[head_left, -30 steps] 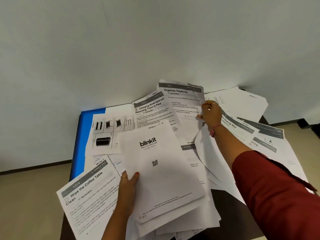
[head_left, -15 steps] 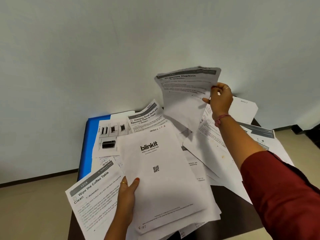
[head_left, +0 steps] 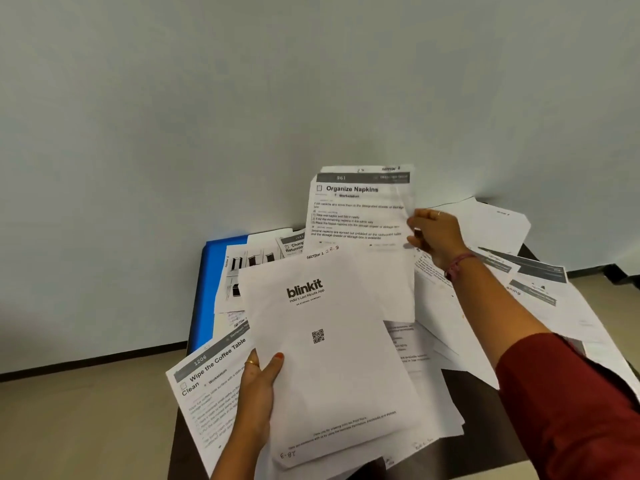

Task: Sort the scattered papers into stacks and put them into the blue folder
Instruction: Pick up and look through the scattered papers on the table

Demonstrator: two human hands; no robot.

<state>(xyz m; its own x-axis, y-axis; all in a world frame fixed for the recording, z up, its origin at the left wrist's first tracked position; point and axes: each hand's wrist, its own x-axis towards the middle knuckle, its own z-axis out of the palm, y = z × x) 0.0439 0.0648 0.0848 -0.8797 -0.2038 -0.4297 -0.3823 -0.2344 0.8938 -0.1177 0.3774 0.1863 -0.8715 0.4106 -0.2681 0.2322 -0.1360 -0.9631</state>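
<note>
Left hand (head_left: 258, 393) is clamped on the blinkit stack (head_left: 329, 362), "Organize Napkins" sheet (head_left: 360, 216) gets pinched by the right hand (head_left: 438, 237) (blue folder (head_left: 211, 271) buried at the table's (head_left: 485, 448) far-left corner).

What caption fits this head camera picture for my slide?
Right hand lifts the Organize Napkins sheet while left hand holds the blinkit stack over the paper-covered blue folder.

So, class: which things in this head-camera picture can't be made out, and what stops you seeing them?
- Blue folder: mostly hidden under scattered papers.
- Organize Napkins sheet: lower half behind the blinkit sheet; small print blurred.
- Wipe the Coffee Table sheet: body text too small; left hand covers part.
- Right hand: fingertips hidden behind the sheet.
</note>
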